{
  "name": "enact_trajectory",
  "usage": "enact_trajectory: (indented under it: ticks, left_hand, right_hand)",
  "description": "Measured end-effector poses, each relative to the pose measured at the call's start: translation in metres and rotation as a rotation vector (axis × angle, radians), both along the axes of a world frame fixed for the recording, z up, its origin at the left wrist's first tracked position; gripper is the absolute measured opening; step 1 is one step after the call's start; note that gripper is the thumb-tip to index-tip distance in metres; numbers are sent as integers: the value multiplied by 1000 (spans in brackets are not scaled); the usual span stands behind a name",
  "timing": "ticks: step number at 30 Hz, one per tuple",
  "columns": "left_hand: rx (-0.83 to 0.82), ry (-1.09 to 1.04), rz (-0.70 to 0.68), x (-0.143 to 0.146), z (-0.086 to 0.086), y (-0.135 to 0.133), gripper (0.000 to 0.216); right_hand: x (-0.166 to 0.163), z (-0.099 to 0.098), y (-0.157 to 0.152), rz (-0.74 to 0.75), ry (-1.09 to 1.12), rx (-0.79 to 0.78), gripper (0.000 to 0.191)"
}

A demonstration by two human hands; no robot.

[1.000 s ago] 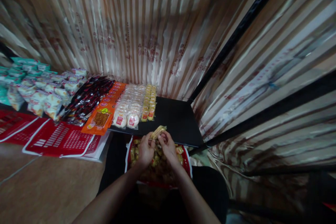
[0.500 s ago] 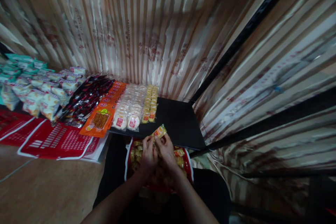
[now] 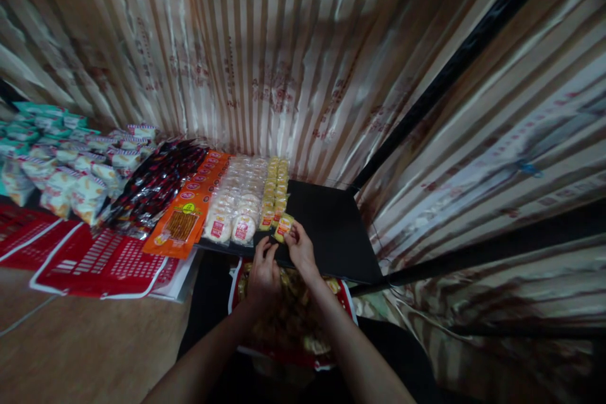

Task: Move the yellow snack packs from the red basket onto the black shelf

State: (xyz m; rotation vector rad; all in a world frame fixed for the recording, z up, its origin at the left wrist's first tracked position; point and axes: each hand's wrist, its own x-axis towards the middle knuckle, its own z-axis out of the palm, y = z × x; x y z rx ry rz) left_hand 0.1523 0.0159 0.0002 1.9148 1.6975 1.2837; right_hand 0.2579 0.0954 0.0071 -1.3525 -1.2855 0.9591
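My right hand (image 3: 299, 248) pinches a small yellow snack packet (image 3: 283, 226) and holds it flat on the black shelf board (image 3: 331, 227), at the near end of a row of like yellow packets (image 3: 275, 186). My left hand (image 3: 263, 273) hovers just beside it, fingers bent near the board's front edge, holding nothing that I can see. Below both hands sits a red basket (image 3: 343, 295) filled with more yellow packets.
Left of the yellow row lie rows of round white cakes (image 3: 237, 202), orange packs (image 3: 189, 214), dark red packs (image 3: 156, 183) and pale bags (image 3: 71, 170). Flat red baskets (image 3: 99, 259) lie on the wooden floor. Striped curtains and black shelf bars close in behind and right.
My right hand carried the yellow packet up from over the basket and forward onto the shelf board, to the end of the yellow row. My left hand let go and followed.
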Motion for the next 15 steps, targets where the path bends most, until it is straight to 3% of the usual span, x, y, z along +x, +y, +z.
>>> enact_trajectory:
  ticks: [6,15]
  left_hand:
    - [-47,65,-19,-9,1,17,45]
    - [-63,72,-20,-9,8,34,51]
  right_hand:
    - [-4,5,12,-55,-230,62,41]
    - [-11,5,10,-11,-299,127,52]
